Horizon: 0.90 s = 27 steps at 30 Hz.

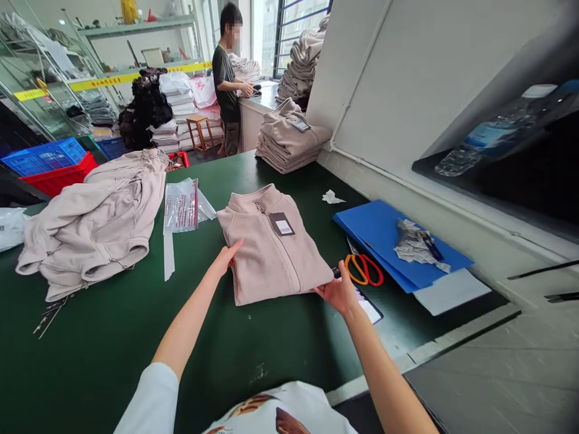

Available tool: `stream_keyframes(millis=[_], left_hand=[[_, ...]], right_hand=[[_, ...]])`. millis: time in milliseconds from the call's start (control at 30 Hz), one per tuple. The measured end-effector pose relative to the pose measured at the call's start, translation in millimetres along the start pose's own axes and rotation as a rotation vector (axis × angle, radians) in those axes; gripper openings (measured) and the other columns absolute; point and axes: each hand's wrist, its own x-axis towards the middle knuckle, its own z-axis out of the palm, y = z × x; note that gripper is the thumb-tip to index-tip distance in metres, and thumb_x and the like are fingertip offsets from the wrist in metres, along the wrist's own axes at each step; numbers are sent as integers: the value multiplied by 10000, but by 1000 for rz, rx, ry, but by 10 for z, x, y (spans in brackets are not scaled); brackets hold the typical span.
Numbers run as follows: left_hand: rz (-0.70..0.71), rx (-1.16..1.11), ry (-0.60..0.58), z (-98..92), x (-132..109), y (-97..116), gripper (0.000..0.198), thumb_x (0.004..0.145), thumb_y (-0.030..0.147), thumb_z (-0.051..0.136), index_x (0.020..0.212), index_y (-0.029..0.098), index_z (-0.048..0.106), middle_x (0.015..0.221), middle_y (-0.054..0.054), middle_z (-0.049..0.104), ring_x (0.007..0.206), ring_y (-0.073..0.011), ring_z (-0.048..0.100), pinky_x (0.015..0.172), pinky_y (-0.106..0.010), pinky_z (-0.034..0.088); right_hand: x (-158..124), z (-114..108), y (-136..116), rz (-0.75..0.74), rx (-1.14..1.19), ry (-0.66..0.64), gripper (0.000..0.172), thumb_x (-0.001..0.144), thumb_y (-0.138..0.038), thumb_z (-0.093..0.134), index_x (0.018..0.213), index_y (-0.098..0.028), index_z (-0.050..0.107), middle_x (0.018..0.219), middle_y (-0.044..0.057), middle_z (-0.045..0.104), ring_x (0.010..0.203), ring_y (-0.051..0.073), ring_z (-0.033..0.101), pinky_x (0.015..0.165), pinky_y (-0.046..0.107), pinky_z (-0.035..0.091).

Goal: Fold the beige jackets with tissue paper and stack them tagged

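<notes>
A folded beige zip-up jacket [265, 253] lies before me on the dark green table [136, 361], its collar pointing away. A dark hang tag [281, 223] with a white barcode label rests near its zipper. My left hand [230, 256] grips the jacket's left edge, thumb on top and fingers hidden underneath. At the lower right corner, my right hand [338, 290] has its fingers under the cloth. Just beyond that hand are scissors [363, 269] with orange and red handles, and a phone-like device [368, 306] partly covered by the hand.
Loose beige jackets [104, 211] lie at left, beside a clear plastic bag [181, 205]. Folded jackets [289, 138] are stacked at the far end. A blue folder [398, 241] lies along the right wall. Another person [228, 84] stands by the window counter.
</notes>
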Motion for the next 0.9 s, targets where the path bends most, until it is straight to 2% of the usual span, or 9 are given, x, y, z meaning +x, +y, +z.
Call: stream_keyframes(millis=[100, 167, 300, 400, 533, 600, 733, 833, 900], left_hand=[[144, -8, 119, 177, 119, 92, 584, 709, 476, 833, 1142, 123, 665, 1217, -171, 683, 1116, -298, 653, 931, -360, 523], [255, -16, 185, 214, 182, 183, 539, 777, 418, 792, 1223, 162, 629, 1318, -129, 641, 1228, -265, 598, 1017, -319, 475], [322, -7, 222, 132, 268, 290, 434, 865, 395, 699, 1229, 171, 625, 1357, -109, 621, 1319, -252, 528, 1101, -300, 396], [236, -2, 205, 62, 225, 188, 477, 839, 430, 717, 1202, 134, 627, 1312, -162, 641, 1286, -296, 555, 1073, -342, 427], [98, -9, 157, 40, -28, -67, 569, 833, 525, 693, 1242, 144, 584, 1318, -187, 629, 1241, -309, 588, 1005, -353, 485], [28, -9, 136, 48, -220, -185, 653, 812, 581, 693, 1271, 140, 546, 1339, -207, 606, 1217, -324, 601, 967, -370, 513], [-112, -84, 74, 98, -626, -401, 803, 739, 583, 773, 1338, 161, 443, 1375, -193, 575, 1220, -320, 597, 966, -387, 528], [-139, -169, 109, 177, -838, -541, 733, 750, 473, 805, 1315, 180, 440, 1381, -161, 575, 1255, -294, 573, 1032, -376, 493], [-119, -236, 139, 232, -910, -609, 644, 778, 434, 785, 1275, 187, 459, 1380, -150, 576, 1261, -287, 569, 1060, -386, 473]], right_hand=[[20, 82, -189, -112, -110, 20, 420, 709, -498, 762, 985, -197, 661, 887, 61, 720, 829, 214, 669, 631, 283, 532], [-4, 171, -194, -239, -138, 41, 479, 616, -417, 842, 1010, -218, 653, 889, 12, 708, 762, 170, 636, 568, 228, 485], [-40, 241, -5, -394, -283, 39, 540, 597, -550, 802, 973, -200, 636, 870, 13, 676, 721, 166, 600, 552, 238, 452], [-13, 176, 71, -472, -535, 181, 479, 633, -551, 729, 900, -166, 626, 877, 70, 667, 798, 223, 616, 674, 323, 503], [5, 306, -109, -982, -865, 461, 446, 748, -453, 625, 1061, -135, 623, 1100, 157, 641, 1022, 286, 586, 935, 459, 461], [13, 605, -235, -1143, -978, 340, 370, 836, -401, 543, 1089, -144, 628, 1102, 143, 643, 1003, 260, 592, 930, 428, 462], [180, 1546, -370, -1134, -1198, -87, 252, 922, -282, 473, 1065, -169, 647, 1023, 80, 661, 878, 186, 614, 807, 308, 484], [404, 2171, -381, -1161, -1412, -140, 254, 935, -232, 488, 1126, -148, 633, 1124, 101, 639, 1009, 202, 593, 847, 296, 466], [529, 2419, -366, -1162, -1554, -103, 244, 943, -210, 475, 1111, -137, 636, 1146, 119, 627, 1070, 219, 570, 852, 293, 456]])
